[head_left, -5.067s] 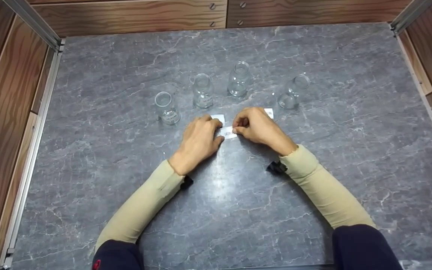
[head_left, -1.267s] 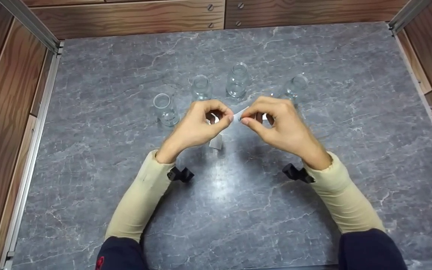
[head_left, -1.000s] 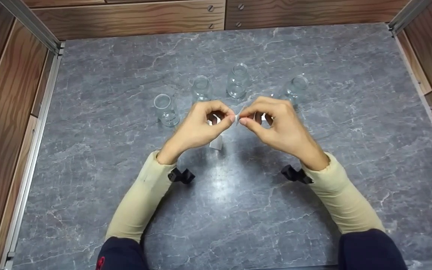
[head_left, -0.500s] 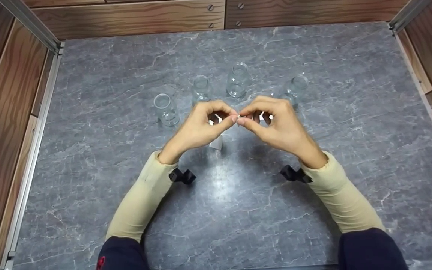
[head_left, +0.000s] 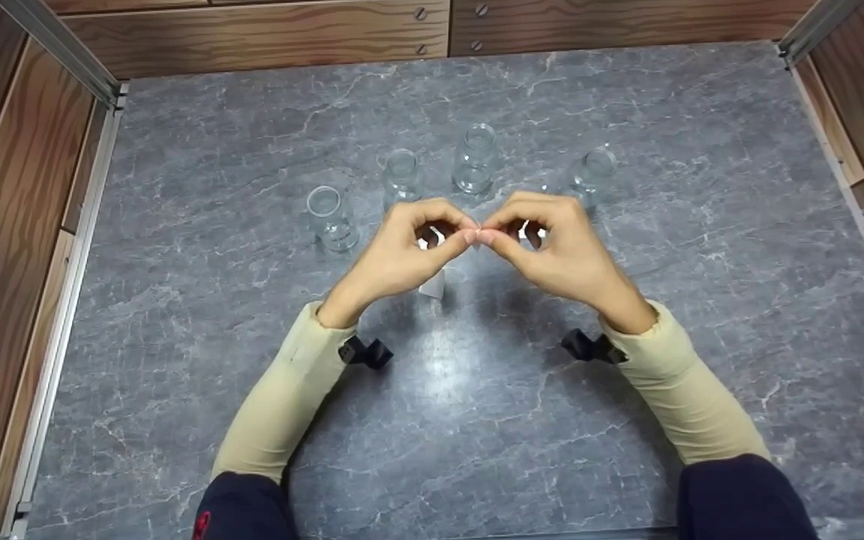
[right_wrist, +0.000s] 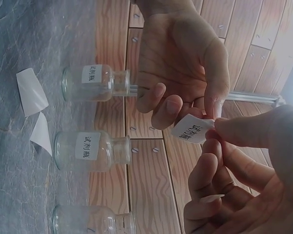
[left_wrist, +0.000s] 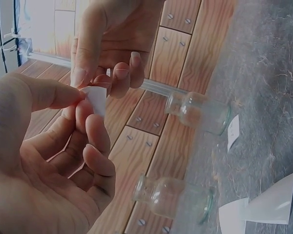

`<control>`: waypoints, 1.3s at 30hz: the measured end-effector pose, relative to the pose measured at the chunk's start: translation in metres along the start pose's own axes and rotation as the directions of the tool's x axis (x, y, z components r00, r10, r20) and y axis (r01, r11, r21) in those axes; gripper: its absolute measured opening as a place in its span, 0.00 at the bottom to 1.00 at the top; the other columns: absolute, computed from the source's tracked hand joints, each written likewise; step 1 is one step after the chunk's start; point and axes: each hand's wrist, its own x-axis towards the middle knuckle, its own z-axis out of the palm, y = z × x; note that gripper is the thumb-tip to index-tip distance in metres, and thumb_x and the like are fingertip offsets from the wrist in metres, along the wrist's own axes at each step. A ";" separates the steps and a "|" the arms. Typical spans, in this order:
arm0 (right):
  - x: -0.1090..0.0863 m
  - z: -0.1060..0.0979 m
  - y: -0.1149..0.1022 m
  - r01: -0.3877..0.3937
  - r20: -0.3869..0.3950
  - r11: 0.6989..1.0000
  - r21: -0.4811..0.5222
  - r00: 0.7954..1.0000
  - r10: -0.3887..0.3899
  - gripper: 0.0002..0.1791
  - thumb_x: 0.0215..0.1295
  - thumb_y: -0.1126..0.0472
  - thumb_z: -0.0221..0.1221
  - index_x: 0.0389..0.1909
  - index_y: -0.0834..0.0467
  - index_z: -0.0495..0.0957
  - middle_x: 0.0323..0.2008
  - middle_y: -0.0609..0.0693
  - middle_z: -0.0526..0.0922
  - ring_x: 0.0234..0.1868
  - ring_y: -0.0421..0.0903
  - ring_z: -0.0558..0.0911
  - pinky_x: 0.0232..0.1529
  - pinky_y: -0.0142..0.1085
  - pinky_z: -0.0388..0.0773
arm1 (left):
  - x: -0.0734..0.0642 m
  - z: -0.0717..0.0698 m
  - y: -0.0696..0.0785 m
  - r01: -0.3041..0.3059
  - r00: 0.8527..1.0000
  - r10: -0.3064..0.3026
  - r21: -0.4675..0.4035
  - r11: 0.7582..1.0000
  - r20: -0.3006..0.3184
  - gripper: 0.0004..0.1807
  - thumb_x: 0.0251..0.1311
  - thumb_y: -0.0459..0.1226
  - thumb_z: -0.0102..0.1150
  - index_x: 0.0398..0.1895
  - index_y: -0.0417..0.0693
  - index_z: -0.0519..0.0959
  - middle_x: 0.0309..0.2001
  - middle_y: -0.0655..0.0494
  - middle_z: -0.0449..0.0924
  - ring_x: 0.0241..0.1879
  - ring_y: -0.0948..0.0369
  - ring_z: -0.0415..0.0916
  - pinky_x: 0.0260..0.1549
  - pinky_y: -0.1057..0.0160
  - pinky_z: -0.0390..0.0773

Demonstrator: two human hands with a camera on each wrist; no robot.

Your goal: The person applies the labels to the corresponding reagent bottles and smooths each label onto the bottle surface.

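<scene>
My left hand (head_left: 409,247) and right hand (head_left: 556,244) meet fingertip to fingertip above the table. Between them is a small white paper label (right_wrist: 188,129) printed with dark characters, thumb and forefinger of each hand pinching one edge. From the left wrist, the label (left_wrist: 98,100) shows its blank side; from the head it is almost hidden. Beyond the hands stand clear glass bottles: one at the left (head_left: 334,225), one behind the left hand (head_left: 402,169), one at the back (head_left: 475,161) and one partly covered by the right hand (head_left: 595,172).
Pieces of white paper, one flat (right_wrist: 31,92) and one curled up (right_wrist: 41,134), lie on the grey marbled table (head_left: 439,435). Another small white label (left_wrist: 233,131) lies near a bottle. Two bottles carry printed labels (right_wrist: 88,146). Wood-patterned panels (head_left: 267,34) enclose the table.
Both hands have risen from the table with the label since the earliest frame, and a curled paper now shows below. Over the last second the fingertips drew together and the label turned edge-on.
</scene>
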 end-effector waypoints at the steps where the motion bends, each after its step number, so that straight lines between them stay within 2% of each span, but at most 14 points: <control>1: 0.000 0.000 0.000 -0.007 0.001 1.000 0.000 1.000 0.007 0.02 0.69 0.65 0.71 0.38 0.56 0.91 0.29 0.45 0.85 0.27 0.42 0.76 0.24 0.33 0.70 | 0.000 0.000 0.000 -0.003 1.000 0.003 0.000 1.000 -0.001 0.07 0.70 0.35 0.66 0.44 0.42 0.89 0.37 0.54 0.88 0.34 0.63 0.80 0.31 0.68 0.77; 8: 0.000 -0.002 0.000 -0.049 0.006 0.998 0.032 0.999 0.048 0.02 0.69 0.65 0.70 0.38 0.60 0.90 0.30 0.46 0.86 0.26 0.43 0.75 0.24 0.29 0.68 | 0.000 -0.001 0.001 -0.010 1.000 0.010 -0.002 1.000 -0.020 0.07 0.70 0.34 0.65 0.44 0.41 0.89 0.35 0.56 0.87 0.34 0.65 0.79 0.30 0.66 0.75; 17: 0.002 -0.006 0.001 -0.083 -0.009 0.995 0.046 0.996 0.083 0.02 0.68 0.67 0.69 0.38 0.61 0.90 0.30 0.46 0.85 0.26 0.44 0.75 0.25 0.29 0.70 | 0.000 -0.006 0.000 -0.004 0.999 0.002 -0.026 1.000 -0.041 0.06 0.70 0.33 0.64 0.43 0.39 0.88 0.36 0.55 0.87 0.35 0.56 0.80 0.30 0.69 0.74; 27: 0.001 -0.011 0.001 -0.105 -0.027 0.993 0.056 0.994 0.107 0.02 0.68 0.68 0.69 0.38 0.61 0.90 0.29 0.46 0.85 0.27 0.44 0.76 0.26 0.31 0.70 | -0.001 -0.010 0.001 0.003 0.998 -0.005 -0.030 1.000 -0.070 0.06 0.69 0.32 0.63 0.42 0.39 0.88 0.36 0.54 0.87 0.35 0.64 0.79 0.32 0.68 0.75; 34: 0.001 -0.015 0.001 -0.114 -0.033 0.992 0.054 0.993 0.115 0.03 0.68 0.68 0.68 0.37 0.62 0.90 0.30 0.46 0.85 0.27 0.44 0.76 0.25 0.30 0.69 | -0.001 -0.013 0.002 0.007 0.997 -0.010 -0.036 0.999 -0.081 0.06 0.69 0.31 0.62 0.42 0.39 0.88 0.38 0.44 0.88 0.32 0.64 0.78 0.32 0.63 0.77; 39: 0.001 -0.017 0.001 -0.113 -0.044 0.992 0.050 0.992 0.115 0.02 0.68 0.69 0.69 0.37 0.62 0.90 0.29 0.46 0.85 0.26 0.43 0.75 0.25 0.29 0.70 | -0.001 -0.015 0.002 0.007 0.996 -0.010 -0.027 1.000 -0.094 0.06 0.69 0.31 0.62 0.41 0.39 0.88 0.38 0.50 0.88 0.33 0.64 0.78 0.33 0.63 0.78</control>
